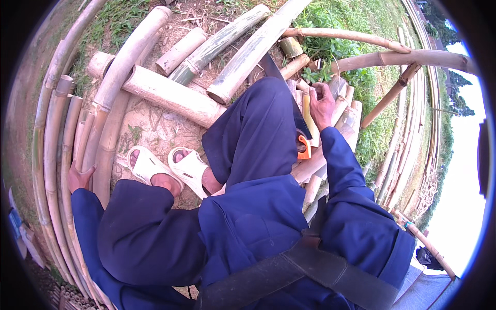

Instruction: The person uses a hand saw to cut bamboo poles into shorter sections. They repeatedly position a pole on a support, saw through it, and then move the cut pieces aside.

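Note:
I sit among cut bamboo in dark blue clothes and white sandals (170, 168). My left hand (79, 177) rests flat against long curved bamboo poles (64, 155) at my left side, holding nothing. My right hand (322, 105) reaches past my raised knee and closes its fingers on a short bamboo piece (310, 118) within a cluster of short cut pieces (343, 111). A hand saw with an orange handle (304, 148) lies beside my right thigh, and its dark blade (270, 66) points away from me.
Thick bamboo sections (170, 95) lie crossed on bare dirt ahead. Long poles (372, 39) arch over grass at the right. More poles (429, 248) run along the lower right. A dark strap (310, 266) crosses my front.

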